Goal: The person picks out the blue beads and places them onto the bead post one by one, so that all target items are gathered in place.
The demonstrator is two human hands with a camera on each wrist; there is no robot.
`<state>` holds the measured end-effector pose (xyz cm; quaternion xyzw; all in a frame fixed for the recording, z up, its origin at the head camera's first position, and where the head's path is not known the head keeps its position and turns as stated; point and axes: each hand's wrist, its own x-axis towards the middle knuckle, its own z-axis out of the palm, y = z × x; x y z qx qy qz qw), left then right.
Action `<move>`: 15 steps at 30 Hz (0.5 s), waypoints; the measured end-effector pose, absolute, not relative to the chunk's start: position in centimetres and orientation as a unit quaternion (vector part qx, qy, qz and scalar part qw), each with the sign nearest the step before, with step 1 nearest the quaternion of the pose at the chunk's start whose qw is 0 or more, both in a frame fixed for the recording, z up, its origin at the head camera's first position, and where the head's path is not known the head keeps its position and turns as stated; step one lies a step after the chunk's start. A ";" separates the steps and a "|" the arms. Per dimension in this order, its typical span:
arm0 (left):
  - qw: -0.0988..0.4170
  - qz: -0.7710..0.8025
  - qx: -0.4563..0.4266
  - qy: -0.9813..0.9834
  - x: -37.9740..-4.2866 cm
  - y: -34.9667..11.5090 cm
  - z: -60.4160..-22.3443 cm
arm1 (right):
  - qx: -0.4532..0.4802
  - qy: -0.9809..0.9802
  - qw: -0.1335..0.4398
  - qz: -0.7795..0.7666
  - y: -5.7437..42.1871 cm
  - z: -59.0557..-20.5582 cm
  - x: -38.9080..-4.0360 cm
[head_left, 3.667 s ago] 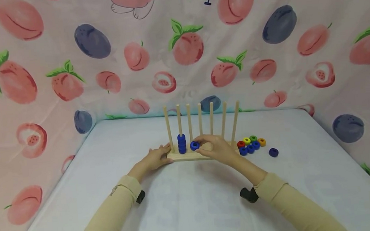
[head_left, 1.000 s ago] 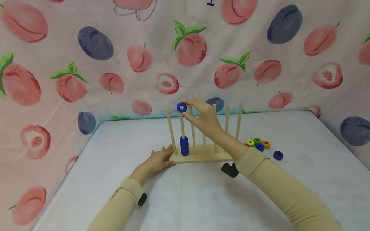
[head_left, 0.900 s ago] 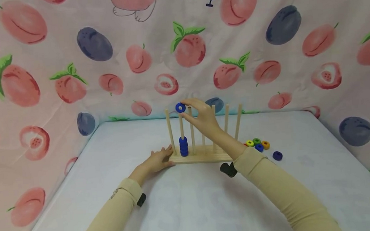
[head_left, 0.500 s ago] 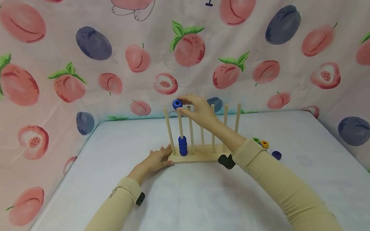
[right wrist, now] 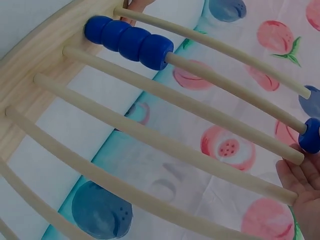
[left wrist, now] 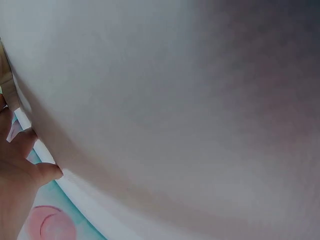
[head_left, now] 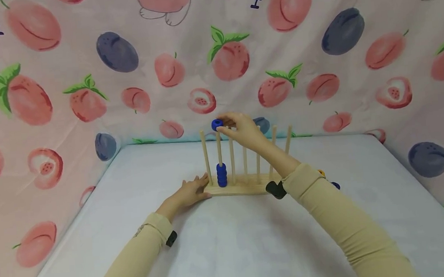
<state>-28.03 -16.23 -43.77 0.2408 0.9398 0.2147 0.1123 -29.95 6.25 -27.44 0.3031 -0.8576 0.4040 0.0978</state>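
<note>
A wooden bead stand with several upright pegs has its base on the white table. My left hand grips the base's left end, thumb at the front edge and fingers toward the back. Several blue beads are stacked at the bottom of the second peg from the left. Thumb and fingers of my right hand pinch another blue bead right at the top of that peg. In the right wrist view the held bead meets the peg's tip. The other visible pegs are bare.
Right of the stand, my right sleeve hides most of the loose beads; an orange bead and a dark blue bead peek out beside it. A fruit-printed cloth hangs behind the table.
My right hand has raised the blue bead from low beside the stack to the second peg's top, then tilted it from facing the camera to lying flatter. My left hand stays at the base.
</note>
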 end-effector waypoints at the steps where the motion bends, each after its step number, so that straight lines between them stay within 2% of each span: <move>1: 0.114 0.213 0.239 0.940 -28.1 -16.2 -43.7 | 0.303 -0.858 0.096 0.403 6.3 -27.4 -30.0; 15: 0.124 0.218 0.228 0.941 -28.1 -16.1 -43.6 | 0.301 -0.882 0.067 0.357 6.6 -26.7 -29.7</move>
